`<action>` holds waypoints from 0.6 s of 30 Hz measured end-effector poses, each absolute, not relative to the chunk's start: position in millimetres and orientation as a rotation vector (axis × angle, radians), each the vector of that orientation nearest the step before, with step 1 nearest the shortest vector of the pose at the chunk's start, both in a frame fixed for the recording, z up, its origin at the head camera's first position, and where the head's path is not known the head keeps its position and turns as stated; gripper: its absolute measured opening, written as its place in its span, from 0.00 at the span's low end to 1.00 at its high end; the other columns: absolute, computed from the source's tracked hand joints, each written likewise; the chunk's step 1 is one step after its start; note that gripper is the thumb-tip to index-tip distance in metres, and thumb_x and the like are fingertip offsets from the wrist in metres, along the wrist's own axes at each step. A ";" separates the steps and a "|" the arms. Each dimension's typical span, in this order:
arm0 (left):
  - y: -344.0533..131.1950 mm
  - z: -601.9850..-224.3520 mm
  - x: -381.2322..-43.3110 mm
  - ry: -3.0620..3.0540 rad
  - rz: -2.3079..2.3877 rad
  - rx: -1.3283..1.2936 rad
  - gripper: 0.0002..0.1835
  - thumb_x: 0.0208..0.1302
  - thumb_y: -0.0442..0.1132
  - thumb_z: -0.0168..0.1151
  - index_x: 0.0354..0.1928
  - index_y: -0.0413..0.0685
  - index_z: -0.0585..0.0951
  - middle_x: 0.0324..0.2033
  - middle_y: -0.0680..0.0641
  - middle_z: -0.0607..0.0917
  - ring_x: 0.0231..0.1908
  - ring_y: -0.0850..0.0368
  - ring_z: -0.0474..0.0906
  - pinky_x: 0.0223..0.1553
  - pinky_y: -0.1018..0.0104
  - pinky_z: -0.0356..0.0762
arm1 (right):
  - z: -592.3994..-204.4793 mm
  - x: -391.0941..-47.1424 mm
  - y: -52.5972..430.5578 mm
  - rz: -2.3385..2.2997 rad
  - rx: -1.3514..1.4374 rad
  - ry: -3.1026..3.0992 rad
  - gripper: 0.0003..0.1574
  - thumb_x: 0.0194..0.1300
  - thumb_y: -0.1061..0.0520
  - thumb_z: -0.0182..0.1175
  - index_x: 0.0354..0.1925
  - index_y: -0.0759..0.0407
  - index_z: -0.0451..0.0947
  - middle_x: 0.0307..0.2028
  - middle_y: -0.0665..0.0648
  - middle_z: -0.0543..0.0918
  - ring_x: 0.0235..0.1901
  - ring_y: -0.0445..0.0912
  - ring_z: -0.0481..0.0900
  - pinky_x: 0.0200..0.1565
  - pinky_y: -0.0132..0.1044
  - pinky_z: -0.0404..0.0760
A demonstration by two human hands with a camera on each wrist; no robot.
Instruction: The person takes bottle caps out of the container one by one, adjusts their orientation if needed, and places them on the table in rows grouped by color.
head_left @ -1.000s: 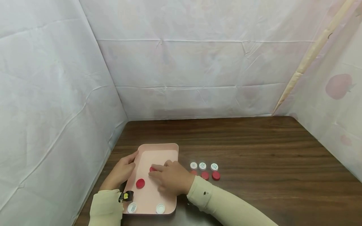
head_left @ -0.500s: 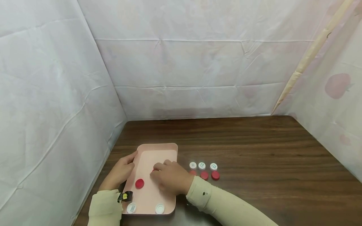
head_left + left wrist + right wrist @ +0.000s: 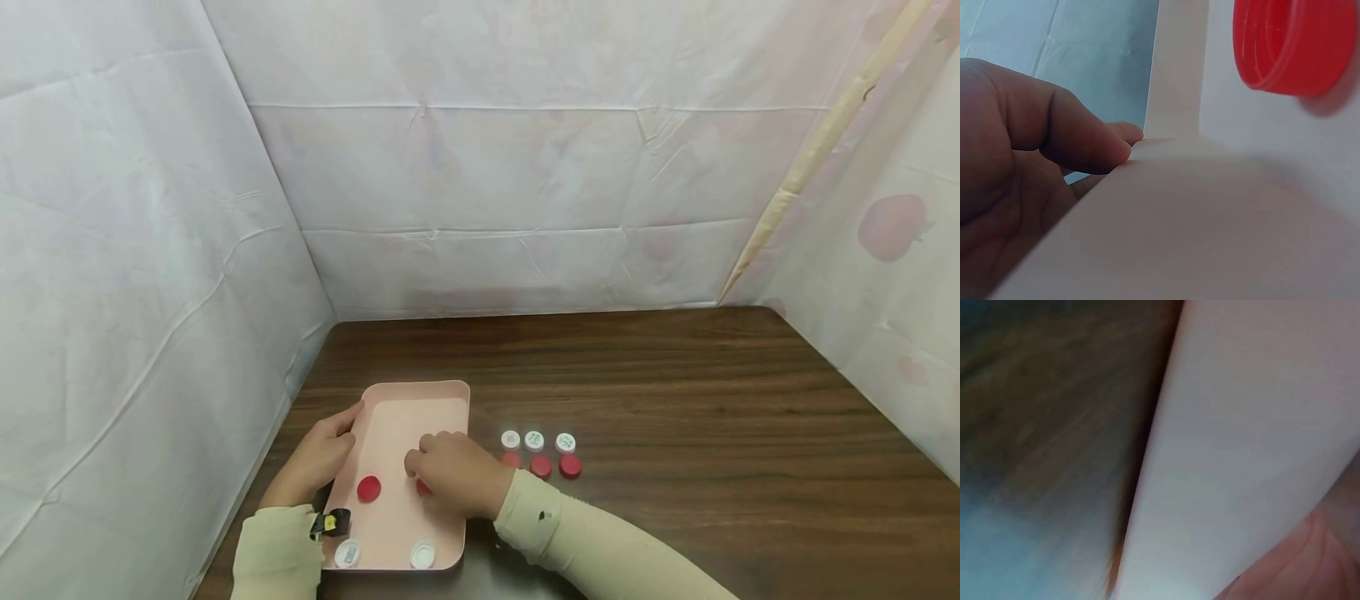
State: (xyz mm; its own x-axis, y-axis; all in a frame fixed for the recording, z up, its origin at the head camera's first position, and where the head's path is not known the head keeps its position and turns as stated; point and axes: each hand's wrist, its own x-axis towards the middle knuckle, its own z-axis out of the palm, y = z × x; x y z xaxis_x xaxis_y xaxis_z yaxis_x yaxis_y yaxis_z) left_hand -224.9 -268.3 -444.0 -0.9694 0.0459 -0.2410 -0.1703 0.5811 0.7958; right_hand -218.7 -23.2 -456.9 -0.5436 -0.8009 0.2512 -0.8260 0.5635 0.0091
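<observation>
A pink tray [image 3: 408,396] lies on the table, its left rim pinched by my left hand [image 3: 318,458]. In the left wrist view, the thumb [image 3: 1085,137] presses at the rim beside a large red bottle cap lying hollow side in view. My right hand [image 3: 457,475] is over the tray's right half, fingers curled, holding a red bottle cap [image 3: 423,487] that the hand partly covers. Left of it on the tray lies another red bottle cap [image 3: 368,489]. Two white caps, one at the near left [image 3: 347,553] and one at the near right [image 3: 422,555], sit along the tray's front.
Right of the tray, on the dark wooden table [image 3: 675,400], stand a row of white caps [image 3: 534,441] and a row of red caps [image 3: 570,466], the leftmost red one partly behind my right hand. White cloth walls [image 3: 480,167] enclose the table's back and sides.
My right hand's fingers have curled in, and the red bottle cap at them has shifted towards me and to the right. My left hand keeps its hold on the tray.
</observation>
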 end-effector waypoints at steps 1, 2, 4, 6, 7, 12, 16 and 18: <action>-268.4 -443.9 -224.9 2.579 1.331 -0.104 0.34 0.76 0.36 0.42 0.82 0.48 0.55 0.79 0.35 0.60 0.77 0.34 0.58 0.72 0.38 0.60 | -456.5 -218.8 -23.0 0.165 1.359 -2.568 0.11 0.56 0.49 0.73 0.38 0.45 0.83 0.26 0.44 0.76 0.25 0.39 0.72 0.29 0.32 0.70; -268.6 -443.9 -225.0 2.580 1.328 -0.103 0.34 0.76 0.36 0.42 0.82 0.47 0.55 0.79 0.35 0.60 0.77 0.34 0.58 0.72 0.37 0.60 | -456.1 -218.9 -22.6 0.167 1.359 -2.563 0.12 0.55 0.48 0.73 0.38 0.45 0.82 0.26 0.44 0.75 0.25 0.39 0.71 0.28 0.31 0.69; -268.6 -443.5 -225.2 2.582 1.327 -0.097 0.34 0.75 0.35 0.42 0.82 0.46 0.55 0.79 0.35 0.60 0.77 0.34 0.59 0.72 0.37 0.60 | -454.4 -218.7 -21.4 0.177 1.364 -2.549 0.13 0.52 0.48 0.73 0.36 0.45 0.82 0.25 0.43 0.74 0.24 0.38 0.69 0.27 0.31 0.67; -268.4 -442.6 -225.0 2.582 1.328 -0.091 0.34 0.75 0.35 0.42 0.82 0.46 0.55 0.79 0.34 0.60 0.77 0.34 0.59 0.72 0.36 0.61 | -452.2 -218.1 -19.7 0.185 1.372 -2.533 0.12 0.52 0.47 0.73 0.34 0.45 0.82 0.26 0.43 0.73 0.23 0.37 0.68 0.26 0.29 0.66; -268.4 -442.2 -225.0 2.582 1.332 -0.087 0.34 0.75 0.35 0.42 0.82 0.45 0.55 0.79 0.34 0.60 0.77 0.34 0.59 0.72 0.36 0.61 | -451.0 -217.9 -18.8 0.195 1.374 -2.528 0.11 0.52 0.47 0.73 0.33 0.45 0.82 0.26 0.44 0.73 0.23 0.37 0.67 0.26 0.28 0.65; -268.8 -440.9 -224.6 2.578 1.333 -0.076 0.33 0.77 0.36 0.41 0.82 0.45 0.54 0.79 0.34 0.58 0.78 0.34 0.56 0.72 0.37 0.60 | -445.4 -216.8 -13.3 0.271 1.378 -2.529 0.10 0.54 0.48 0.73 0.34 0.47 0.83 0.30 0.45 0.73 0.24 0.34 0.66 0.27 0.22 0.67; -268.8 -440.4 -224.0 2.579 1.318 -0.077 0.33 0.77 0.36 0.41 0.82 0.45 0.54 0.80 0.34 0.57 0.78 0.33 0.55 0.72 0.37 0.60 | -440.8 -216.0 -7.3 0.313 1.357 -2.495 0.10 0.53 0.48 0.72 0.33 0.45 0.81 0.30 0.43 0.73 0.26 0.35 0.67 0.30 0.24 0.68; -268.7 -440.2 -224.1 2.580 1.316 -0.078 0.33 0.77 0.36 0.41 0.82 0.45 0.54 0.80 0.34 0.58 0.78 0.33 0.55 0.72 0.37 0.60 | -438.9 -215.5 -3.5 0.318 1.339 -2.470 0.11 0.53 0.47 0.72 0.33 0.44 0.80 0.28 0.42 0.72 0.27 0.35 0.67 0.31 0.27 0.68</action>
State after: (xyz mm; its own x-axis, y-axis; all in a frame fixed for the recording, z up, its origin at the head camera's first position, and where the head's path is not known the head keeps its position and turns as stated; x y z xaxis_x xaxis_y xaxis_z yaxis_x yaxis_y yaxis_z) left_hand -224.1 -268.7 -440.2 -0.9690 0.0626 -0.2391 -0.1568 0.5920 0.7905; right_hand -215.5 -3.5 -438.9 -0.5139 -0.7723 0.3735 -0.8417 0.5381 -0.0454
